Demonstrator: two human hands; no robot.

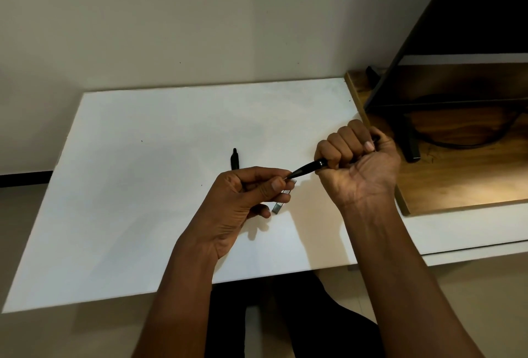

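My right hand [355, 157] grips a black pen-like tool [307, 169] in its fist above the white table [143, 200]. The tool's narrow tip points left to my left hand [251, 194], whose thumb and fingers pinch at that tip. A small grey metal strip [278, 206] lies on the table just below my left fingers, partly hidden by them. Whether my left hand touches the strip I cannot tell. A black cap-like piece [235, 158] lies on the table behind my left hand.
A wooden board [457, 180] sits to the right on the table. On it stands a dark monitor [471, 29] with a black stand leg [411, 143] and a cable. A pale wall rises behind the table.
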